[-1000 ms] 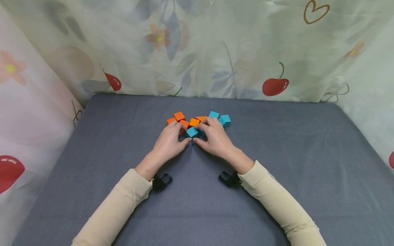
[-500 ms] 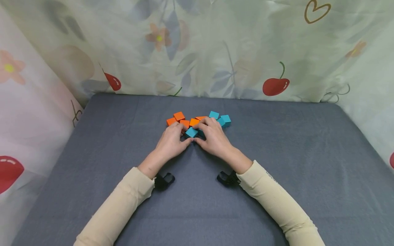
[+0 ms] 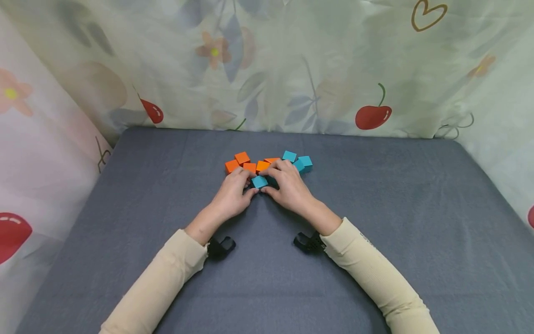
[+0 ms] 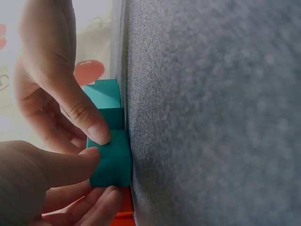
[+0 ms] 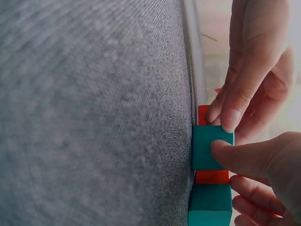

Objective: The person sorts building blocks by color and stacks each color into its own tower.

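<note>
Now | your left hand (image 3: 233,197) and right hand (image 3: 288,188) both pinch the near teal cube (image 3: 259,182), drawn slightly closer together | orange cubes (image 3: 244,162) just behind it, unmoved.

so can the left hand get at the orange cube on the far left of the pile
Probably yes: the left hand sits just in front of that orange cube, with only bare grey cloth beside it, though its fingers now touch the teal cube.
</note>
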Tool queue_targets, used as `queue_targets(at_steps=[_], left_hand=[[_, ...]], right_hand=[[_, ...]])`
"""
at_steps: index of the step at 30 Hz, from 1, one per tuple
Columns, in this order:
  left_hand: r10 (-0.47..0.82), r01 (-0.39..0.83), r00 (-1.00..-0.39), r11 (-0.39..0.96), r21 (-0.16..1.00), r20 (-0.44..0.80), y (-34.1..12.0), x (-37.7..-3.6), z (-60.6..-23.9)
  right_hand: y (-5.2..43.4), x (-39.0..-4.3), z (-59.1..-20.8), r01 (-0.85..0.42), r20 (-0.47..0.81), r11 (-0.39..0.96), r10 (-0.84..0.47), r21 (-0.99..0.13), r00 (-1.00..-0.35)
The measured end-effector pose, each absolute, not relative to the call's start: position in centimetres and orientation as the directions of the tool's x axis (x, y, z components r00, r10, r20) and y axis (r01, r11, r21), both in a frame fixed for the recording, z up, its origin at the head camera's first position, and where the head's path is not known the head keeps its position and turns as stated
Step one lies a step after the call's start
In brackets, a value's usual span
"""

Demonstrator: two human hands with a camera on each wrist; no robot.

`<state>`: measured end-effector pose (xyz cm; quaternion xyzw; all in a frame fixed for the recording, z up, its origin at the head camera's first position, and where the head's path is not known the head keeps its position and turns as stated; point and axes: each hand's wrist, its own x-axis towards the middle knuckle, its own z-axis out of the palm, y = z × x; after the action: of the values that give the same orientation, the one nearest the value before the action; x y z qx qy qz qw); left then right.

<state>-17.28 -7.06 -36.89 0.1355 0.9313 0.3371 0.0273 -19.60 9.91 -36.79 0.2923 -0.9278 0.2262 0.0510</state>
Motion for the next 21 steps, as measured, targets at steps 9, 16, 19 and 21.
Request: queue_targets(at_steps=[9,16,19,21], left_hand=[[0.294,0.241,-0.955,0.697,0.675,0.037,-7.9,-17.0,-37.0],[0.319,0.273,-0.946,0.684,0.676,0.059,-8.7,-16.5,-36.6],[0.338,0.29,-0.939,0.676,0.677,0.065,-9.2,-16.3,-36.5],[0.356,0.305,-0.932,0.668,0.679,0.069,-9.5,-16.2,-36.5]], right_hand=[[9.8,-19.3,-36.8,-0.568,0.249,0.703,-0.512,-0.427,-0.822],[9.7,-18.8,-36.7,-0.549,0.223,0.692,-0.509,-0.469,-0.831],[9.6,-18.6,-36.5,-0.545,0.203,0.682,-0.519,-0.487,-0.83],[9.6,-18.4,-36.4,-0.546,0.185,0.67,-0.533,-0.502,-0.825]])
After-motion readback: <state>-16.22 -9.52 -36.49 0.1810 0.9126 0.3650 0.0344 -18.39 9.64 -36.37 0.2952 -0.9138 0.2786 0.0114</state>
